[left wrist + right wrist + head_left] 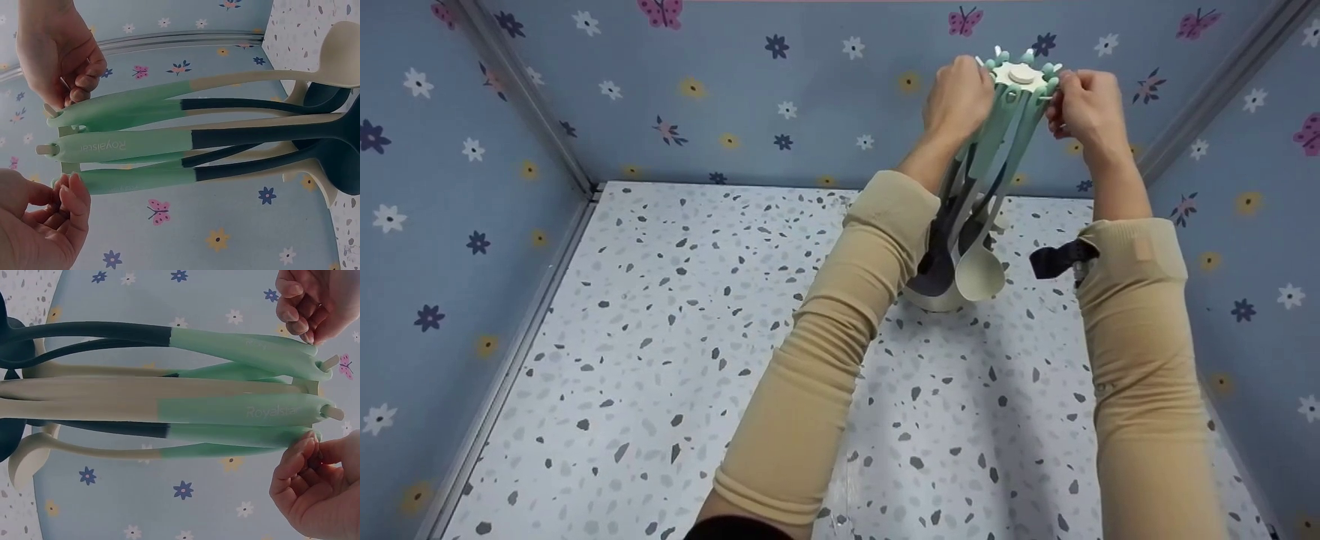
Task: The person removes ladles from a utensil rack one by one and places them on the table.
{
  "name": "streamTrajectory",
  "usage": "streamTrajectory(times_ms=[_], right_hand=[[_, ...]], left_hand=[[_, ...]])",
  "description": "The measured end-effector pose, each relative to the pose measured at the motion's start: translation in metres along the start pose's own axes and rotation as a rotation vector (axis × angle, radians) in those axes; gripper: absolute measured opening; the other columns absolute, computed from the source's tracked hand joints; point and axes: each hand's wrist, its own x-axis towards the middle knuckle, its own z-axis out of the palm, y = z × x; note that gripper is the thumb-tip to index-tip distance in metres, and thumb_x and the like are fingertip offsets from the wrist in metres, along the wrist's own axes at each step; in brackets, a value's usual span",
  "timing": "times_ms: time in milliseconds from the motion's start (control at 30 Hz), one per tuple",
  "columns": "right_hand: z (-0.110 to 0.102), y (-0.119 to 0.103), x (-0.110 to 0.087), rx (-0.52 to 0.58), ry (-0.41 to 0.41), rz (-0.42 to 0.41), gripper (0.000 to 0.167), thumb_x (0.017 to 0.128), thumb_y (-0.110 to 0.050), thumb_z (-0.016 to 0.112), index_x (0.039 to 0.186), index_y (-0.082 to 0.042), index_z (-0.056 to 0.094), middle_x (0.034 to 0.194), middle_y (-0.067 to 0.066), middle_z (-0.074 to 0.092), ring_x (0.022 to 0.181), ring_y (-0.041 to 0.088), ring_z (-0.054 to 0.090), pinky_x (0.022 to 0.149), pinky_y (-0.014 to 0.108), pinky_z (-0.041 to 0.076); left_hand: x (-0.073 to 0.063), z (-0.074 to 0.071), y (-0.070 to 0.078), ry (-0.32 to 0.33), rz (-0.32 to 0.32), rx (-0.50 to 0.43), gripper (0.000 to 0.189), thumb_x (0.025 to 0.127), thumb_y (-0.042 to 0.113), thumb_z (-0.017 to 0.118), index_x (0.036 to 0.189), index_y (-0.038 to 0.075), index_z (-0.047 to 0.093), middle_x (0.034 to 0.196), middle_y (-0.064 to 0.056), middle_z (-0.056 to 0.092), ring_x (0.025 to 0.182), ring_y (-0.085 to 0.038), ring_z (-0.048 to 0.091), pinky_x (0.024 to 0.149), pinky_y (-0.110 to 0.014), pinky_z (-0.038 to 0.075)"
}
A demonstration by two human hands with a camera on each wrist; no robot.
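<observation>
Flanking the rack, the left hand and right hand are pinching green handles at their ends. They are looking stiff and light, inviting end grips.

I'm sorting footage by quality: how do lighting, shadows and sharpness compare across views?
Head view: bright, soft shadows on the speckled tabletop; left wrist view: dimmer, the lettered dark-shafted handle reasonably sharp; right wrist view: also dim, the lettered beige-shafted handle likewise.

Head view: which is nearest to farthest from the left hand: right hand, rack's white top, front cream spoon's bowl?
1. White top, just right of the left hand.
2. Right hand, across the top.
3. Cream spoon's bowl, well below.
</observation>
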Motion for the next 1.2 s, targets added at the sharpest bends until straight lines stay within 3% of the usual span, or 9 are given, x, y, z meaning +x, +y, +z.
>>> streamTrajectory(times_ms=[433, 767, 1200], right_hand=[[0.004, 0.002, 0.000, 0.093, 0.035, -0.023, 0.033, 0.096, -0.016, 0.034, 0.068, -0.005, 0.048, 0.058, 0.002, 0.044, 0.044, 0.010, 0.040, 0.042, 0.017, 0.036], [0.009, -0.001, 0.000, 0.125, 0.044, -0.014, 0.035, 0.094, -0.012, 0.034, 0.063, -0.005, 0.048, 0.056, 0.002, 0.044, 0.043, 0.010, 0.037, 0.041, 0.018, 0.034], [0.019, -0.004, -0.004, 0.101, 0.045, -0.078, 0.037, 0.093, -0.010, 0.037, 0.057, -0.006, 0.046, 0.051, 0.001, 0.042, 0.041, 0.009, 0.036, 0.040, 0.019, 0.032]], left_hand=[[0.002, 0.002, 0.002, 0.046, -0.046, -0.008, 0.031, 0.094, 0.014, 0.033, 0.064, 0.014, 0.037, 0.062, 0.003, 0.037, 0.058, -0.007, 0.039, 0.054, -0.019, 0.033], [-0.003, 0.001, -0.005, 0.115, -0.013, -0.064, 0.033, 0.094, 0.015, 0.036, 0.061, 0.013, 0.037, 0.058, 0.002, 0.036, 0.052, -0.006, 0.036, 0.050, -0.018, 0.031], [-0.010, -0.005, -0.019, 0.222, 0.080, -0.101, 0.035, 0.093, 0.012, 0.036, 0.058, 0.012, 0.036, 0.053, 0.002, 0.032, 0.048, -0.006, 0.032, 0.047, -0.019, 0.026]])
